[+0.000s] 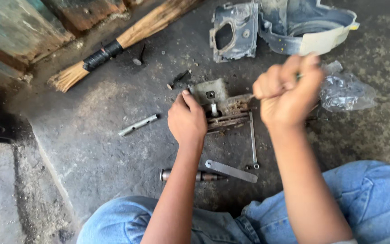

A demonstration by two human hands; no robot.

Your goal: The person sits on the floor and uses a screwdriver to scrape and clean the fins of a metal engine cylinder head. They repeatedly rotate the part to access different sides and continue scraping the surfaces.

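Centre of the frame: a rusty, greasy metal part (224, 113) lies on the dark concrete floor (104, 149), between the two hands.
Left hand (187, 119): laid on the left end of the part, fingers curled down over it, thumb pointing to the top of the frame.
Right hand (287, 92): raised just right of the part, closed in a fist around a thin tool (299, 76) of which only a short bit shows; the hand is blurred.
Below the part: a slim wrench (253, 140) lying upright in the frame, a flat metal bar (231, 171) and a dark cylindrical shaft (190, 175).
Left of the hands: a tube socket (138, 125), lying apart.
Upper left: a straw broom (113, 45) bound with black tape.
Top of the frame: a grey engine housing (280, 27).
Right: a crumpled clear plastic bag (346, 92).
Bottom edge: knees in blue jeans (375, 199).
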